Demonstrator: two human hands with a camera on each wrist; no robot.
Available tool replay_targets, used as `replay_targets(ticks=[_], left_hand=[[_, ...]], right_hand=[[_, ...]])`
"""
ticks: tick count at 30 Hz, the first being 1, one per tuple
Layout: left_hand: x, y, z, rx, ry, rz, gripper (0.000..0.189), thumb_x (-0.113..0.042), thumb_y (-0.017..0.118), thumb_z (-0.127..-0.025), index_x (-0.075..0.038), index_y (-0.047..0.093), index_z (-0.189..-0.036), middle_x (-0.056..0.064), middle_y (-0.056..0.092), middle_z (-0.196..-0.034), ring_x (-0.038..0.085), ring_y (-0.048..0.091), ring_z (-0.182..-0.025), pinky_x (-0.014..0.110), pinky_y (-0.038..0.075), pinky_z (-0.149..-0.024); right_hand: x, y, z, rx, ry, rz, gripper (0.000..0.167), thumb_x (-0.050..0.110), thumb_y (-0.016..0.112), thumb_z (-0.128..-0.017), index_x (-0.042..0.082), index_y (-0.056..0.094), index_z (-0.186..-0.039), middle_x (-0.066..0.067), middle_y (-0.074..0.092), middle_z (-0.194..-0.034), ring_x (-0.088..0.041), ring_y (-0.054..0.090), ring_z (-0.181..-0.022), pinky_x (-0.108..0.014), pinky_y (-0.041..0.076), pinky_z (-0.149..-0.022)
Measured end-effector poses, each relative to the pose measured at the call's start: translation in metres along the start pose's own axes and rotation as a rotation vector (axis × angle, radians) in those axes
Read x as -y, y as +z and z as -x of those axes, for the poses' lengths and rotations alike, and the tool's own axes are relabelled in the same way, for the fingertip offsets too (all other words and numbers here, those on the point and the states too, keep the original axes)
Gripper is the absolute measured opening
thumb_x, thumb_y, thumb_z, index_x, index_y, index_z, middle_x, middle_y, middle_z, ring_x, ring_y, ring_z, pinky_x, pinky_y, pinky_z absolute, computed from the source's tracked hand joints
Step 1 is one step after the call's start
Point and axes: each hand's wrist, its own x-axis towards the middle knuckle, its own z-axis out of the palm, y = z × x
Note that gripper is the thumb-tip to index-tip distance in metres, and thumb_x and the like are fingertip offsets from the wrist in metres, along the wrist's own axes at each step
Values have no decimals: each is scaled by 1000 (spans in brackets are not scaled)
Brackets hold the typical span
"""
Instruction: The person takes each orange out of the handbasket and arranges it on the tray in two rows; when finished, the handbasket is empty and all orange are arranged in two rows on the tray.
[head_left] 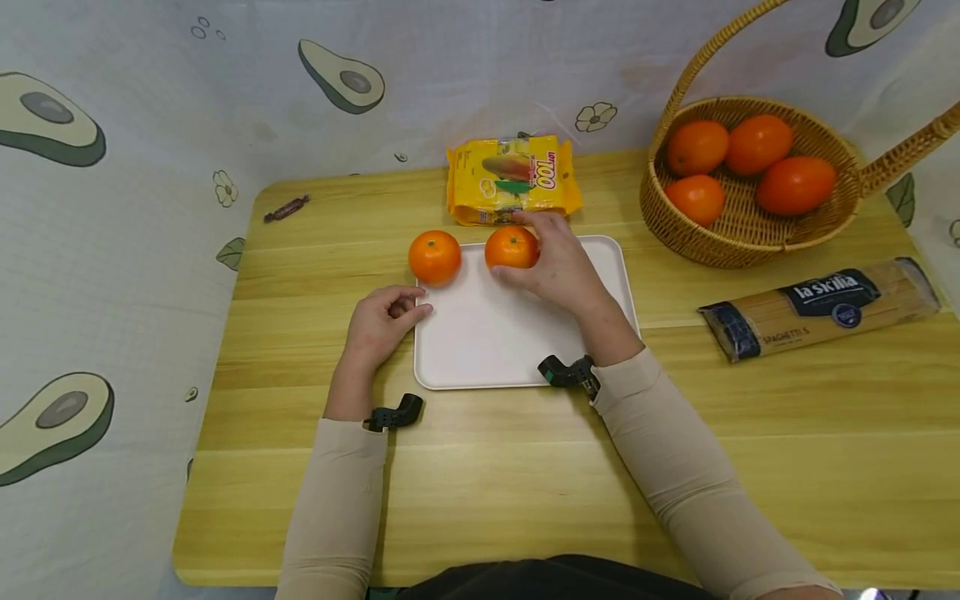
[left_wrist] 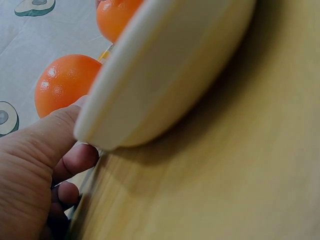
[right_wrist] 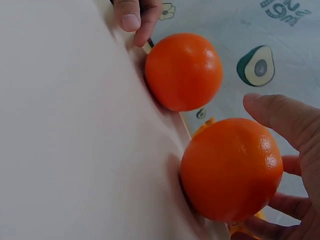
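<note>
A white tray (head_left: pixel 480 333) lies on the table in front of the person. The left hand (head_left: pixel 382 329) is at its left edge; in the left wrist view the thumb (left_wrist: pixel 60 122) reaches over the rim while a finger sits below it, pinching the edge. At the tray's far left corner sits one orange (head_left: pixel 435 257). A second orange (right_wrist: pixel 231 170) rests at the far edge. Around this one the right hand (head_left: pixel 558 262) is spread, the thumb (right_wrist: pixel 280 117) standing off its skin and the other fingers behind it.
Beyond the tray lies a yellow snack packet (head_left: pixel 513 182). A wicker basket (head_left: pixel 716 242) with several orange-red fruits stands at the far right, its handle arching high. Nearer is a spaghetti packet (head_left: pixel 821 308). One wrapped candy (head_left: pixel 287 208) lies far left.
</note>
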Motion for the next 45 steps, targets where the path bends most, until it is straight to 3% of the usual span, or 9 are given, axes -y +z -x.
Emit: replay_targets(ticks=[7, 15, 23, 25, 31, 39, 45], left_hand=[[0, 0, 0, 8, -17, 9, 28, -26, 78, -92, -11, 76, -115, 8, 67, -95, 23, 56, -85, 30, 46, -76], [0, 2, -1, 11, -30, 10, 29, -27, 78, -92, -12, 76, -116, 7, 67, -95, 22, 56, -85, 28, 46, -75], [-1, -1, 1, 2, -26, 4, 28, -26, 78, -92, -11, 76, -115, 8, 67, -96, 22, 56, -85, 27, 45, -75], [-2, -1, 1, 1, -27, 1, 28, -26, 78, -92, -11, 76, -115, 8, 67, -95, 22, 56, -85, 27, 45, -75], [0, -2, 0, 4, -27, 1, 28, -26, 78, -92, -11, 77, -115, 8, 67, -95, 21, 56, -84, 26, 45, -74], [0, 0, 0, 6, -22, 16, 29, -27, 79, -91, -11, 77, -115, 8, 67, -95, 21, 56, -83, 26, 45, -73], [1, 2, 0, 0, -13, 23, 29, -27, 79, -91, -11, 77, -116, 8, 67, -95, 21, 57, -83, 27, 47, -73]], right_hand=[[2, -21, 9, -82, -7, 16, 89, 47, 81, -85, 21, 36, -158, -11, 35, -160, -34, 39, -144, -56, 34, -119], [-8, -65, 24, -300, -30, -47, 83, 37, 82, -85, 15, 43, -154, -13, 41, -154, -34, 43, -139, -51, 38, -116], [-36, -122, 26, -392, 34, 77, 79, 43, 76, -89, 19, 41, -156, -11, 37, -160, -32, 37, -147, -54, 29, -122], [-45, -135, 24, -389, 75, 92, 80, 45, 74, -90, 20, 38, -158, -10, 35, -162, -31, 32, -150, -54, 25, -125], [-73, -159, 18, -355, 162, 78, 83, 49, 71, -90, 25, 34, -160, -8, 28, -166, -34, 36, -144, -55, 30, -120], [-106, -175, 9, -259, 230, 46, 89, 54, 69, -91, 25, 26, -163, -12, 15, -170, -40, 26, -152, -61, 24, -122], [-124, -181, 1, -184, 259, 34, 95, 57, 69, -90, 23, 21, -164, -15, 22, -169, -41, 27, -152, -62, 23, -122]])
